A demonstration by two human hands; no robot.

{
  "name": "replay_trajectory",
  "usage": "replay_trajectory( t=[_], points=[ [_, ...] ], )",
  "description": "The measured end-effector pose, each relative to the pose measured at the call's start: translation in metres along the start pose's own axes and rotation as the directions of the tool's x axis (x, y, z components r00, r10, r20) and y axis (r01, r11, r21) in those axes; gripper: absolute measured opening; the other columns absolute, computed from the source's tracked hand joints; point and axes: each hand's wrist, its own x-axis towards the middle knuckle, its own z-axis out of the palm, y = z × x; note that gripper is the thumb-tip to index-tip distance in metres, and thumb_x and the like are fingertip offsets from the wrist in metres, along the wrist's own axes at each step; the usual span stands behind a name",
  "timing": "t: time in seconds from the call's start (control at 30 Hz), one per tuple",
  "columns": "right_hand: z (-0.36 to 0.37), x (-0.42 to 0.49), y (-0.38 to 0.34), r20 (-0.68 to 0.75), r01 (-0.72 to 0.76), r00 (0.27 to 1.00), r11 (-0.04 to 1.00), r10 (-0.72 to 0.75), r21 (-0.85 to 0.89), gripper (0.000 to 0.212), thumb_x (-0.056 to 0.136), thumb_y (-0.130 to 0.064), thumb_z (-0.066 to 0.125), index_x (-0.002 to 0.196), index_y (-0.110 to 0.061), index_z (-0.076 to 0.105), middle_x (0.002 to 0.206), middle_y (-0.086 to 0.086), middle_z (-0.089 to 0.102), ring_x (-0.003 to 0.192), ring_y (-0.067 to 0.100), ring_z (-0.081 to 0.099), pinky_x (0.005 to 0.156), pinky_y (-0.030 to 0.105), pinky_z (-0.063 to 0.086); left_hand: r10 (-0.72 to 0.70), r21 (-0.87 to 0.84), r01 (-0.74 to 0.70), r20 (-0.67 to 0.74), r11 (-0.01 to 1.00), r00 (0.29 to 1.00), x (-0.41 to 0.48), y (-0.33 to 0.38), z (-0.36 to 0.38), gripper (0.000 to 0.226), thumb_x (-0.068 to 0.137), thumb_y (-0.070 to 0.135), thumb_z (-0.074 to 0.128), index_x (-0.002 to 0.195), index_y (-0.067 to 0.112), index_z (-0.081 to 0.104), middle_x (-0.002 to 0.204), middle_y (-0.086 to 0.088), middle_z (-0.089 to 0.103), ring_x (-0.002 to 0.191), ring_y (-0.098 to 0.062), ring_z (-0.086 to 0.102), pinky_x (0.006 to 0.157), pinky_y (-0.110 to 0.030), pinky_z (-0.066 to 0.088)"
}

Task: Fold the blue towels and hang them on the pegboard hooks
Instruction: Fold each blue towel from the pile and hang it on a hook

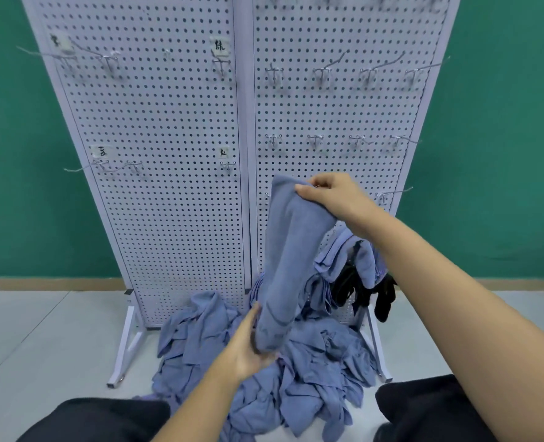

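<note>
1. Pinching the top of a blue towel [291, 250], the right hand [329, 196] is raised in front of the lower right panel of the pegboard [168, 148]. Its fingers are curled over the cloth, with the knuckles facing the camera.
2. The hand and the cloth cover the board behind them, so I cannot tell whether the towel's top touches a hook.
3. The left hand [248, 344] cups the towel's lower end. Its thumb lies up the left side and its fingers curl under the bottom fold. The fingertips are blurred and partly hidden by the cloth.
4. The towel hangs as a long, narrow, doubled strip between the two hands and leans slightly to the left.
5. Both forearms are bare, and the right one is cut off at the lower right corner.
6. Behind the right wrist, more blue towels [364, 263] hang on the board with some black cloths [382, 298]. What they hang from is hidden.
7. A heap of loose towels [315, 374] lies on the floor [40, 339] at the foot of the board, between the person's dark-trousered knees [104, 419].
8. Bare wire hooks [323, 73] stand in rows higher up. The small labels [99, 151] are too blurred to read.
</note>
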Motion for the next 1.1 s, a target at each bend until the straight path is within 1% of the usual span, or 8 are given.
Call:
replay_trajectory(
  t=[0.17, 0.23, 0.33, 0.5, 0.6, 0.8, 0.97, 1.1],
  points=[
    [-0.028, -0.007, 0.010, -0.092, -0.027, 0.995, 0.981, 0.045, 0.194, 0.026, 0.092, -0.025, 0.063, 0.075, -0.007, 0.055, 0.066, 0.006, 0.048, 0.058, 0.013, 0.046, 0.048, 0.019, 0.038, 0.098, -0.364, -0.016, 0.208, 0.931, 0.973, -0.006, -0.007, 0.006, 0.046, 0.070, 0.032, 0.079, 0.110, 0.012, 0.068, 0.099, -0.015, 0.069, 0.082, -0.030, 0.065, 0.083, -0.037, 0.051],
    [-0.040, -0.015, 0.026, -0.122, -0.084, 0.985, 0.957, 0.122, 0.277, 0.022, 0.091, -0.025, 0.064, 0.078, -0.009, 0.058, 0.067, 0.004, 0.054, 0.059, 0.013, 0.051, 0.048, 0.019, 0.043, 0.140, -0.296, -0.075, 0.207, 0.952, 0.968, -0.009, 0.006, 0.006, 0.046, 0.055, 0.018, 0.089, 0.097, 0.008, 0.071, 0.089, -0.013, 0.072, 0.069, -0.029, 0.069, 0.064, -0.035, 0.056],
    [-0.058, -0.030, 0.052, -0.170, -0.148, 0.962, 0.932, 0.214, 0.332, 0.020, 0.090, -0.020, 0.065, 0.077, -0.005, 0.060, 0.057, 0.001, 0.059, 0.055, 0.013, 0.054, 0.043, 0.016, 0.042, 0.171, -0.048, -0.168, 0.067, 0.985, 0.983, -0.020, 0.041, 0.006, 0.024, 0.078, 0.018, 0.073, 0.096, 0.003, 0.068, 0.082, -0.017, 0.073, 0.065, -0.028, 0.071, 0.050, -0.035, 0.058],
    [-0.081, -0.055, 0.109, 0.062, -0.385, 0.923, 0.900, 0.380, 0.206, 0.053, 0.066, -0.043, 0.080, 0.089, 0.000, 0.060, 0.074, 0.012, 0.056, 0.063, 0.021, 0.052, 0.050, 0.023, 0.041, 0.419, 0.447, -0.394, 0.048, 0.803, 0.907, -0.038, 0.105, -0.009, 0.025, 0.088, 0.016, 0.065, 0.103, -0.003, 0.065, 0.100, -0.019, 0.071, 0.081, -0.026, 0.069, 0.065, -0.032, 0.059],
    [-0.084, -0.055, 0.127, 0.205, -0.454, 0.888, 0.855, 0.411, 0.253, 0.017, 0.085, -0.021, 0.067, 0.091, -0.007, 0.060, 0.083, 0.009, 0.060, 0.064, 0.013, 0.059, 0.054, 0.021, 0.052, 0.481, 0.579, -0.464, 0.137, 0.671, 0.866, -0.053, 0.135, -0.015, 0.023, 0.086, 0.016, 0.064, 0.100, -0.002, 0.066, 0.100, -0.018, 0.071, 0.082, -0.024, 0.069, 0.066, -0.030, 0.059],
    [-0.084, -0.042, 0.133, 0.181, -0.327, 0.945, 0.836, 0.273, 0.441, 0.027, 0.092, -0.001, 0.054, 0.117, -0.009, 0.062, 0.109, 0.013, 0.070, 0.092, 0.025, 0.066, 0.081, 0.032, 0.058, 0.536, 0.515, -0.604, 0.295, 0.608, 0.791, -0.075, 0.167, -0.017, 0.033, 0.092, -0.005, 0.048, 0.093, 0.015, 0.074, 0.092, -0.005, 0.074, 0.081, -0.015, 0.071, 0.069, -0.025, 0.059],
    [-0.074, -0.041, 0.133, 0.099, -0.271, 0.962, 0.861, 0.253, 0.431, 0.029, 0.096, 0.006, 0.044, 0.089, -0.011, 0.066, 0.078, 0.010, 0.065, 0.061, 0.015, 0.062, 0.060, 0.026, 0.057, 0.561, 0.490, -0.625, 0.291, 0.608, 0.775, -0.076, 0.166, -0.014, 0.056, 0.092, -0.013, 0.034, 0.068, 0.011, 0.078, 0.082, -0.009, 0.074, 0.074, -0.019, 0.071, 0.060, -0.023, 0.057],
    [-0.066, -0.040, 0.138, 0.047, -0.271, 0.961, 0.902, 0.271, 0.336, 0.038, 0.094, -0.002, 0.043, 0.073, -0.020, 0.069, 0.078, 0.012, 0.038, 0.065, 0.019, 0.035, 0.057, 0.029, 0.039, 0.580, 0.497, -0.587, 0.188, 0.640, 0.792, -0.064, 0.158, -0.016, 0.049, 0.093, 0.005, 0.034, 0.066, 0.005, 0.075, 0.093, -0.014, 0.071, 0.085, -0.026, 0.064, 0.073, -0.035, 0.055]
  ],
)
